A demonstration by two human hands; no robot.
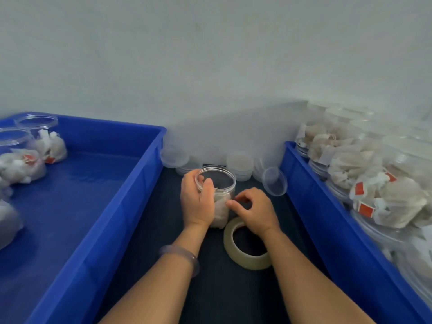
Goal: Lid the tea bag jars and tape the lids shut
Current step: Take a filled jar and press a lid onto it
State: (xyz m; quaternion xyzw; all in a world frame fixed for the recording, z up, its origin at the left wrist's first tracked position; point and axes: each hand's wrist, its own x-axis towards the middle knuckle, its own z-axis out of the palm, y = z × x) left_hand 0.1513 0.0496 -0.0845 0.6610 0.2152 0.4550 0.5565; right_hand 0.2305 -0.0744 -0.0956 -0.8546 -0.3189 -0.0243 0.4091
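Observation:
A clear plastic jar [222, 183] with tea bags in its lower part stands upright and without a lid on the dark table between two blue bins. My left hand [197, 199] is wrapped around its left side, thumb on the rim. My right hand [253, 208] hovers beside the jar's right side with curled fingers that hold nothing, one fingertip near the jar wall. A roll of clear tape [245, 246] lies flat just under my right wrist. Loose clear lids [274, 181] lie stacked and leaning behind the jar.
The left blue bin [98, 206] holds lidded jars of tea bags [21, 157] at its far left. The right blue bin [311, 197] is packed with several jars of tea bags [383, 195]. A pale wall stands close behind.

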